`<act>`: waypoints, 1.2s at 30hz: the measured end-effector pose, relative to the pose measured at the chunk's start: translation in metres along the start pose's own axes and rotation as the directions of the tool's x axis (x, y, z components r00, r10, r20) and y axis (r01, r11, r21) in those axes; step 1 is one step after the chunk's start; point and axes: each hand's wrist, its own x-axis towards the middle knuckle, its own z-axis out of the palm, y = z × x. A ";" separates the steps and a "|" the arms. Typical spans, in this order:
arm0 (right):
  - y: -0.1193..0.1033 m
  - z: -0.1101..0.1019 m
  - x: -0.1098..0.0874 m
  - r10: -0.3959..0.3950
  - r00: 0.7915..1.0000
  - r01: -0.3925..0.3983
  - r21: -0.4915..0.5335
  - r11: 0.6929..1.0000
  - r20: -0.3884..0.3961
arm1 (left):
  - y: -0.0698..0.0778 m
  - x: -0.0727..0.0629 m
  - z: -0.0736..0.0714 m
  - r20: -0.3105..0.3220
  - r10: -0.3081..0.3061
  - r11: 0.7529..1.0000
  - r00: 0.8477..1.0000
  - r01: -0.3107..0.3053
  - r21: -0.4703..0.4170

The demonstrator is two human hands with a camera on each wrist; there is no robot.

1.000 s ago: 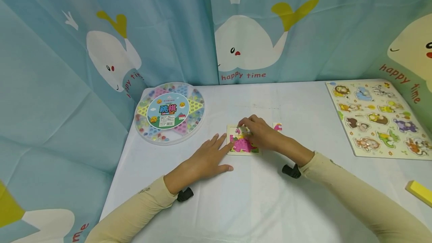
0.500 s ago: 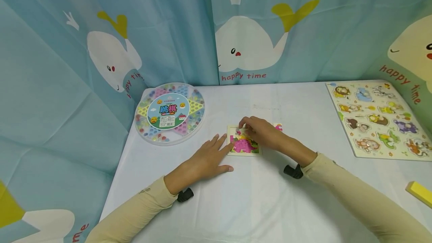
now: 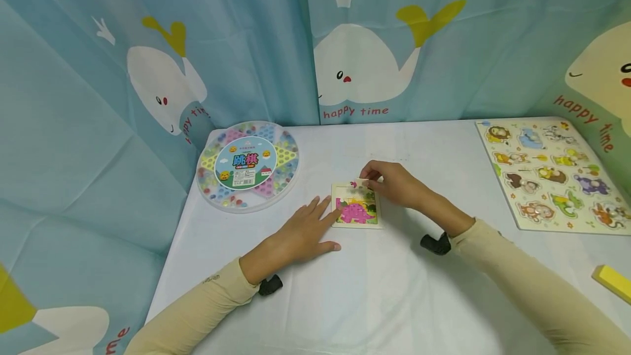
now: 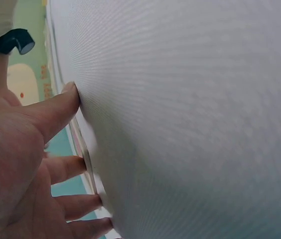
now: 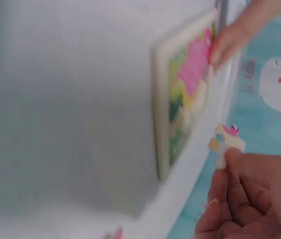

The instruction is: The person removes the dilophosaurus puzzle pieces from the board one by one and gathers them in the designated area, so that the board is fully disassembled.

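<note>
shifted rightward, my right hand (image 3: pixel 398 183) pinches a puzzle piece (image 5: pixel 230 140) at the far edge of the board (image 3: pixel 379 213), left hand (image 3: pixel 307 230) straight-fingered on its left.

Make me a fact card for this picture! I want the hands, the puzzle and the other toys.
Left hand: fingers spread, touching the left side of the dinosaur puzzle
Right hand: pinches a pale puzzle piece with some pink on it
Puzzle colors: pink dinosaur, pale frame
Toy on the left: round marble game
Toys on the right: animal board, yellow block
Background: blue curtain with whales
</note>
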 end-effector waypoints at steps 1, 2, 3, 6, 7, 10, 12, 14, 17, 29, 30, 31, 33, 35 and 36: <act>0.000 -0.005 -0.001 0.004 1.000 -0.004 0.006 1.000 -0.006 | 0.000 0.000 0.000 0.001 -0.001 1.000 1.000 0.001 -0.001; 0.001 -0.010 -0.002 0.015 1.000 -0.015 0.014 1.000 -0.012 | 0.000 0.000 0.000 0.002 -0.003 1.000 1.000 0.003 -0.003; 0.002 -0.015 -0.003 0.026 1.000 -0.026 0.025 0.999 -0.015 | 0.000 0.000 0.000 0.002 -0.004 1.000 1.000 0.004 -0.004; 0.006 -0.030 -0.007 0.057 0.998 -0.056 0.053 0.997 -0.023 | 0.000 -0.001 0.001 0.002 -0.006 1.000 1.000 0.006 -0.011; 0.008 -0.035 -0.008 0.070 0.997 -0.069 0.051 0.996 -0.025 | 0.000 -0.001 0.001 0.000 -0.006 1.000 1.000 0.006 -0.013; 0.014 -0.047 -0.013 0.085 0.996 -0.083 0.030 0.996 -0.041 | -0.001 -0.002 0.001 -0.002 -0.005 1.000 1.000 0.005 -0.020; 0.020 -0.054 -0.017 0.088 0.995 -0.088 -0.001 0.996 -0.053 | -0.001 -0.002 0.001 -0.002 -0.006 1.000 1.000 0.006 -0.020; 0.027 -0.060 -0.021 0.097 0.994 -0.098 -0.015 0.995 -0.060 | -0.001 -0.003 0.001 -0.002 -0.005 1.000 1.000 0.005 -0.018; 0.039 -0.068 -0.028 0.114 0.992 -0.116 -0.029 0.993 -0.060 | -0.001 -0.003 0.001 0.000 -0.004 1.000 1.000 0.004 -0.018; 0.089 -0.090 -0.053 0.187 0.982 -0.185 -0.052 0.981 0.039 | -0.002 -0.001 0.002 -0.002 0.004 1.000 1.000 -0.004 -0.011; 0.092 -0.091 -0.054 0.202 0.978 -0.200 -0.044 0.979 0.053 | -0.002 -0.001 0.002 -0.002 0.004 1.000 1.000 -0.004 -0.009; 0.095 -0.091 -0.055 0.215 0.974 -0.214 -0.034 0.976 0.069 | -0.001 -0.001 0.002 -0.002 0.004 1.000 1.000 -0.004 -0.007; 0.100 -0.091 -0.056 0.233 0.967 -0.232 -0.017 0.972 0.101 | -0.001 0.000 0.001 0.000 0.005 1.000 1.000 -0.005 -0.002; 0.103 -0.090 -0.057 0.242 0.962 -0.243 -0.001 0.970 0.128 | -0.001 0.000 0.001 0.001 0.007 1.000 1.000 -0.007 0.002; 0.105 -0.089 -0.057 0.244 0.960 -0.247 0.006 0.969 0.136 | -0.001 0.000 0.001 0.000 0.008 1.000 1.000 -0.008 0.005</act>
